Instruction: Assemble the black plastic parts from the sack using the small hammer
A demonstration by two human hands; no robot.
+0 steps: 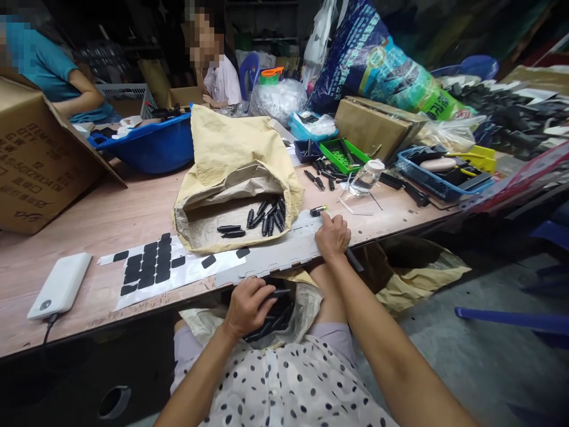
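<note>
My left hand is below the table edge, fingers closed round a small black plastic part over an open sack of the same black parts on my lap. My right hand rests at the table's front edge, fingers curled, pressing on a long grey strip; a dark piece pokes out beneath it, but I cannot make out what it is. A small black-and-yellow piece lies just beyond its index finger. A tan paper sack lies open on the table with several black parts spilling out.
A white sheet of black adhesive pads and a white power bank lie at the left. A cardboard box, blue tub, green tray, clear bottle and blue basket stand farther back. Two people sit behind the table.
</note>
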